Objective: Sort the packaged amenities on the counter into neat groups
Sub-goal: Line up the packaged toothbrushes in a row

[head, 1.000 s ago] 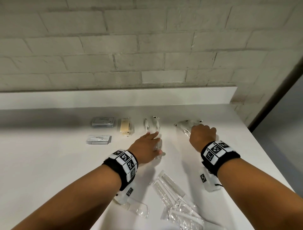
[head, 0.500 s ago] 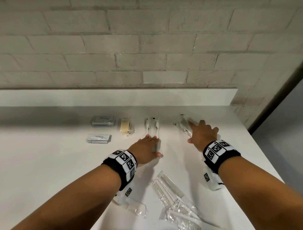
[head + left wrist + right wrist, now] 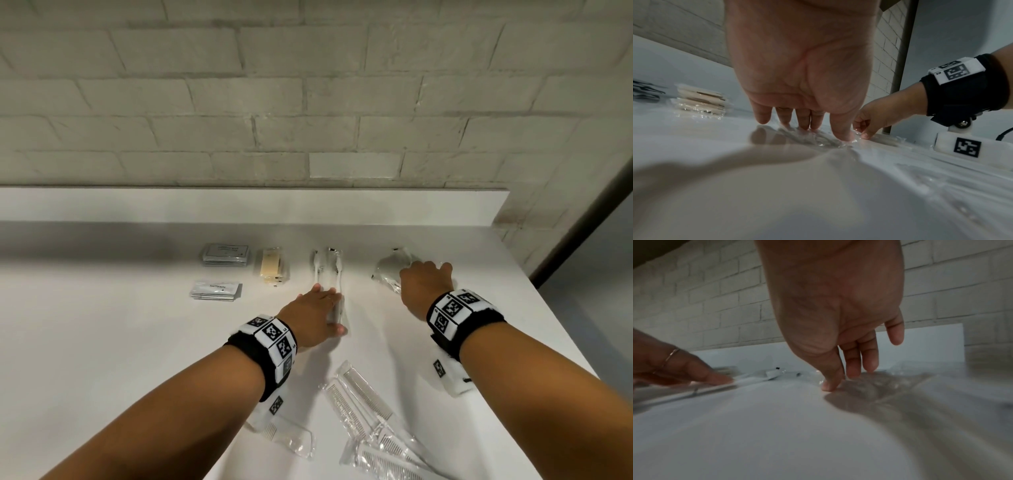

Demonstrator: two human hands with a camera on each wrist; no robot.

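Note:
Two wrapped toothbrushes [image 3: 327, 270] lie side by side at the back of the white counter [image 3: 102, 342]. My left hand [image 3: 318, 313] lies flat on their near ends, its straight fingers pressing the clear wrap [image 3: 818, 141]. To the right sits a crumpled pile of clear packets [image 3: 388, 270]. My right hand [image 3: 424, 284] arches over that pile, with its thumb and fingertips [image 3: 830, 386] pinching the near edge of the plastic [image 3: 890, 382]. What the packets contain is hidden.
A stack of grey packets [image 3: 224, 255], a stack of tan packets [image 3: 272, 269] and white toothpaste sachets [image 3: 215, 291] sit in a group at the back left. Wrapped combs [image 3: 359, 404] lie loose near the front edge, one [image 3: 291, 438] under my left forearm. The counter ends close on the right.
My right hand went from a fist to a flat spread and now arches with its fingertips on the clear packets, which look more bunched. My left hand stayed on the toothbrushes.

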